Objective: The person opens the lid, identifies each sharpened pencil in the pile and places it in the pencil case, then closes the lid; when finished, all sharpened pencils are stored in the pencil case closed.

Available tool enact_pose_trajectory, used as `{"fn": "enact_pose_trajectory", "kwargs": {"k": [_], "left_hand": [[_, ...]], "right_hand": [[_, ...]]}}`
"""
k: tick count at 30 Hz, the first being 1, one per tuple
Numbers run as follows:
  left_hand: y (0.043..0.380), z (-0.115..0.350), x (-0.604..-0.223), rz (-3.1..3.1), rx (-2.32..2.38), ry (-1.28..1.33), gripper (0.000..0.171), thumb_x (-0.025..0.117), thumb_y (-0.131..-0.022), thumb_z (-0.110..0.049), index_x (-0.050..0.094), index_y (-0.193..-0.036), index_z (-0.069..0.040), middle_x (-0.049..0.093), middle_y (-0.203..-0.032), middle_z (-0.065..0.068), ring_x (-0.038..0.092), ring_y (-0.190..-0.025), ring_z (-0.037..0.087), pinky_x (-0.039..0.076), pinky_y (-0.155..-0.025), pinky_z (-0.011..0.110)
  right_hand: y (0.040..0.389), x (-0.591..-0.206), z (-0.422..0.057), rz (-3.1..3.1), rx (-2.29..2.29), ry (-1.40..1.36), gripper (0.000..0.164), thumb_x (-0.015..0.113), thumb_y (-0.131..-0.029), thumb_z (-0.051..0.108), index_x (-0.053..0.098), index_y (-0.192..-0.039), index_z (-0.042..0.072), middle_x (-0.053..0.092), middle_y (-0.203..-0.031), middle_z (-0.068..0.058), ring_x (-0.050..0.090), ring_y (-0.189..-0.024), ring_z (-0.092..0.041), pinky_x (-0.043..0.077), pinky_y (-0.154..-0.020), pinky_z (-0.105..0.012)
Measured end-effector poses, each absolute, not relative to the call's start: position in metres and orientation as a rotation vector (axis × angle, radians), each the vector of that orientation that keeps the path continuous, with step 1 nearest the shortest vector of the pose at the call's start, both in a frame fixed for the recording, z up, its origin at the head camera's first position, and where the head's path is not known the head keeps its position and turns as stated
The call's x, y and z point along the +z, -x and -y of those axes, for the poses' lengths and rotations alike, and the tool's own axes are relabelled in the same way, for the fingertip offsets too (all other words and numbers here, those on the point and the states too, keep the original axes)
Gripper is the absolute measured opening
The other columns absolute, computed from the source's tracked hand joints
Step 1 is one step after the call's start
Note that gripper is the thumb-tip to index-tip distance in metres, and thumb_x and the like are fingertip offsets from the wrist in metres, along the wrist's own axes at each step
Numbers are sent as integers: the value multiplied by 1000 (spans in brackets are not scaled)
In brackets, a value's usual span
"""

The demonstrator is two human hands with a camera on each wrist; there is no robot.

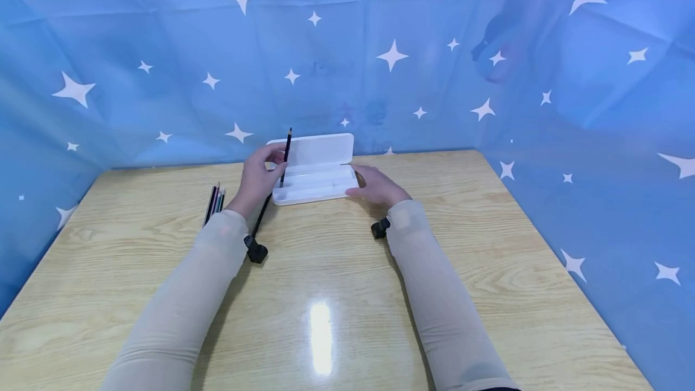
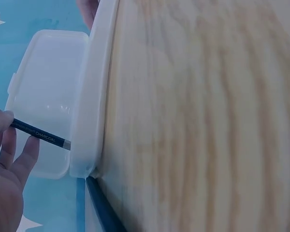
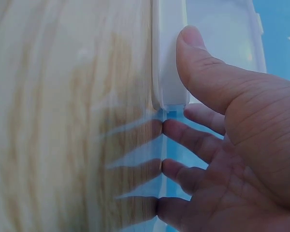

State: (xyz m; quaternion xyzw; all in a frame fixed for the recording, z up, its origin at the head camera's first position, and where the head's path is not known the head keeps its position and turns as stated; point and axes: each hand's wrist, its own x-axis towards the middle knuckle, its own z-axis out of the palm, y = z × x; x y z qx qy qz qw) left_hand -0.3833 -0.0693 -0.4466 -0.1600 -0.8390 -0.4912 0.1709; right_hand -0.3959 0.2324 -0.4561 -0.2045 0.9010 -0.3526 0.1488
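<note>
A black charcoal pencil is pinched between the thumb and fingers of my left hand. It tilts upright, its lower end over the left part of an open white pencil case. "CHARCOAL" lettering shows on the barrel in the left wrist view. My right hand holds the case at its right end, with the thumb on the front rim. The other fingers spread by the end, several tips on the tabletop. The raised lid stands at the back.
Several pencils lie together left of my left forearm. A dark thin rod lies on the wooden table, its far end at the case's front left corner. Behind the table hangs a blue star-patterned cloth.
</note>
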Motion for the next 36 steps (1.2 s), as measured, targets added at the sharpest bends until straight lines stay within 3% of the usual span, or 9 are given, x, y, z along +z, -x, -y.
{"fn": "enact_pose_trajectory", "kwargs": {"k": [9,16,28,36], "left_hand": [[387,65,-443,2472,-1344,499,31,67,-97,-2,67,-128,-4,67,-109,15,63,-95,30,51,-86,45],[392,63,-439,2611,-1176,541,34,65,-98,-4,65,-132,-4,67,-112,15,65,-96,30,55,-85,45],[393,54,-436,2776,-1082,586,20,65,-98,-7,71,-117,-6,68,-106,10,64,-96,26,54,-84,43],[391,62,-439,2785,-1108,586,23,64,-99,-9,70,-120,-4,68,-111,10,62,-100,27,52,-89,44]], "right_hand": [[397,-457,-231,-2605,-994,569,71,64,-102,28,28,-162,20,35,-162,-6,29,-149,-26,29,-119,-48],[397,-457,-230,-2600,-1002,574,70,64,-102,27,29,-162,21,35,-162,-5,29,-150,-27,28,-120,-48],[396,-457,-230,-2602,-982,549,71,64,-102,28,26,-162,19,30,-164,-6,25,-151,-27,26,-121,-48],[397,-456,-231,-2601,-969,533,72,63,-103,28,25,-163,20,29,-165,-7,24,-152,-28,26,-121,-49]]}}
